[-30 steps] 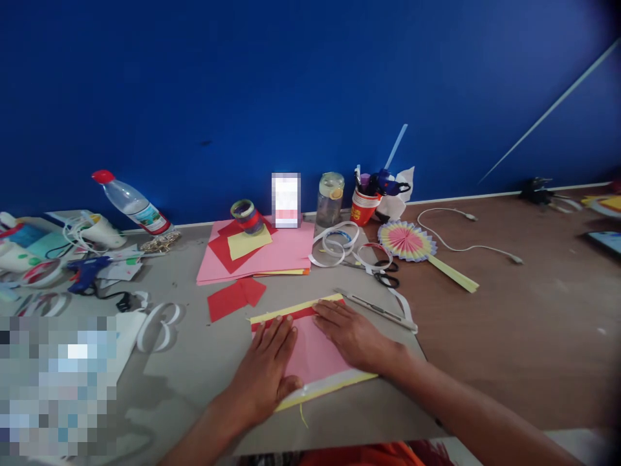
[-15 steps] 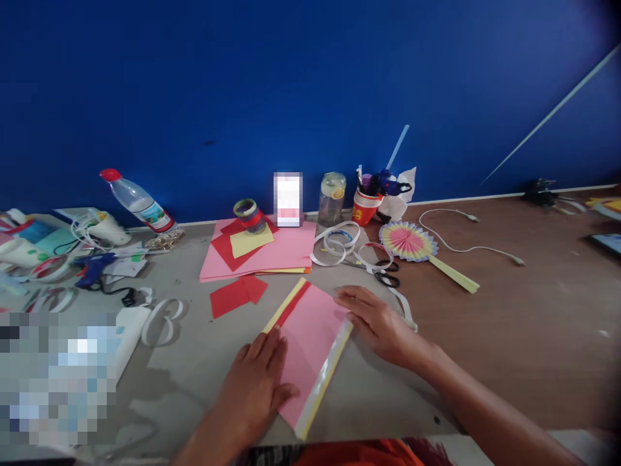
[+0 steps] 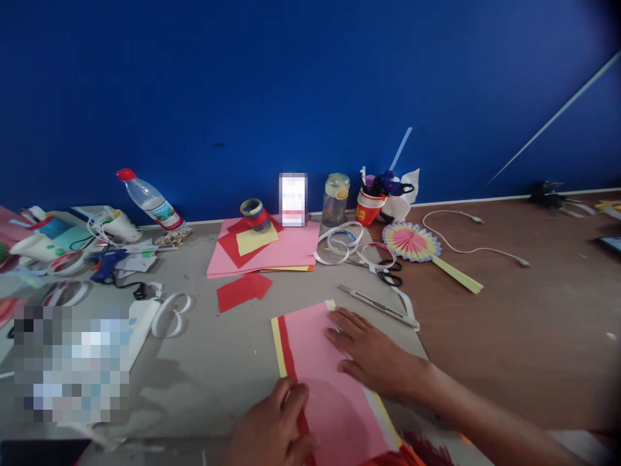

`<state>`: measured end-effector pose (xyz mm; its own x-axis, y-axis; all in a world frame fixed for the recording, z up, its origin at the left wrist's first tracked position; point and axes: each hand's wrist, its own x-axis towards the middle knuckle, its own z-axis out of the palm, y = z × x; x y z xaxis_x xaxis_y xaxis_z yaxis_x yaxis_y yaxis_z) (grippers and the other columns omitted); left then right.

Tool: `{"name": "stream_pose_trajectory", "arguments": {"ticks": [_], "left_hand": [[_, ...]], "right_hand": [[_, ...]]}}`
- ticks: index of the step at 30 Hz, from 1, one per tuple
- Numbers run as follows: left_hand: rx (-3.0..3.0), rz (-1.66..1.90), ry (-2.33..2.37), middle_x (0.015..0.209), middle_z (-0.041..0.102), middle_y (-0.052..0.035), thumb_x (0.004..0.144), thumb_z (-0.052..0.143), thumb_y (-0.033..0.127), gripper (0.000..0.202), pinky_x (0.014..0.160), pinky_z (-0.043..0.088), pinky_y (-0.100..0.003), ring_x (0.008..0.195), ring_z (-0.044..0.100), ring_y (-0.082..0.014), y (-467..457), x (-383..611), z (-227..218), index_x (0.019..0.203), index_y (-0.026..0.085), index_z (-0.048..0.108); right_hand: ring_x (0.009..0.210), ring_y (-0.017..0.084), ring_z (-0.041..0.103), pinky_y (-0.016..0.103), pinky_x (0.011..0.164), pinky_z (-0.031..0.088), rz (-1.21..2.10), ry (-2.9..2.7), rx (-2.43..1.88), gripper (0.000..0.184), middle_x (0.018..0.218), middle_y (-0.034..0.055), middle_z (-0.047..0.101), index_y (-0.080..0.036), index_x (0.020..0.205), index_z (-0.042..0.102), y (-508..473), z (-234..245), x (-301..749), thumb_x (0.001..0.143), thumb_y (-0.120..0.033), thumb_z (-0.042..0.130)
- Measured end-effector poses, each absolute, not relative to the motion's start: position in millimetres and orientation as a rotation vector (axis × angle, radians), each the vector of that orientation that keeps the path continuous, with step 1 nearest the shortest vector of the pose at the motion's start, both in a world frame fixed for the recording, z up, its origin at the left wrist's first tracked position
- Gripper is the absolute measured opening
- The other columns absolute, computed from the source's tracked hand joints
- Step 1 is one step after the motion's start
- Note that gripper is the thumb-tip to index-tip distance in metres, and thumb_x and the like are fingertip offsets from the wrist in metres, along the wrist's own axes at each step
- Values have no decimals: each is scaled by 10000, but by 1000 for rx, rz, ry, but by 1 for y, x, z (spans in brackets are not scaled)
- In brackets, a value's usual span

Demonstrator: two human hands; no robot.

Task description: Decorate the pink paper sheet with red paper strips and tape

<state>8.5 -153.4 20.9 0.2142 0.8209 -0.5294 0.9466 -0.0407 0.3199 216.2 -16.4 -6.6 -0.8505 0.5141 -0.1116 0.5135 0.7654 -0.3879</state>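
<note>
A pink paper sheet lies at the front of the table, with red and yellow strips along its left side and a yellow, shiny strip along its right side. My left hand is at the sheet's lower left edge, fingers curled and closed on that edge. My right hand rests open on the upper right part of the sheet, fingers stretched out and covering some of the right strip. Just beyond my right hand is a slim utility knife. Two red paper pieces lie farther off, left of the sheet.
Behind are stacked pink paper, tape rolls, a jar and a red cup of tools. Scissors, a paper fan and a white cable lie right. A bottle and glue gun are left.
The sheet has turned counterclockwise and come nearer to me, its lower end now over the table's front edge. My left hand has moved nearer with curled fingers. The knife now shows.
</note>
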Motion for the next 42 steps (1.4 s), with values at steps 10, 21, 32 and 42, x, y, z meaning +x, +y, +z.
{"name": "stream_pose_trajectory", "arguments": {"ticks": [10, 21, 32, 42], "left_hand": [[2568, 158, 1317, 1093, 664, -102, 846, 470, 626, 566, 651, 539, -257, 765, 663, -187, -171, 31, -45, 1199, 190, 549], [2946, 340, 1513, 1378, 471, -191, 729, 406, 798, 892, 1007, 271, -559, 1314, 305, -428, -165, 7, -44, 1403, 213, 400], [2588, 227, 1629, 1389, 493, -152, 869, 363, 654, 682, 1005, 403, -474, 1287, 406, -334, -152, -5, -25, 1325, 165, 501], [2407, 165, 2064, 1436, 450, -121, 880, 459, 557, 604, 1062, 308, -591, 1336, 331, -382, -138, -51, -45, 1351, 179, 483]], "right_hand": [[1424, 311, 193, 512, 1138, 208, 209, -3004, -386, 549, 1541, 185, 229, -180, 1360, 460, 24, 12, 173, 826, -76, 539], [1332, 333, 378, 516, 1079, 349, 259, -2918, -609, 418, 1414, 192, 456, -113, 1250, 563, -15, -19, 223, 840, -188, 582], [1392, 349, 264, 555, 1128, 230, 354, -3017, -472, 510, 1485, 139, 380, -153, 1347, 488, -8, -20, 206, 846, -199, 572], [1383, 313, 305, 492, 1126, 292, 498, -3007, -509, 525, 1482, 152, 381, -132, 1379, 463, -25, -32, 199, 882, -279, 547]]}}
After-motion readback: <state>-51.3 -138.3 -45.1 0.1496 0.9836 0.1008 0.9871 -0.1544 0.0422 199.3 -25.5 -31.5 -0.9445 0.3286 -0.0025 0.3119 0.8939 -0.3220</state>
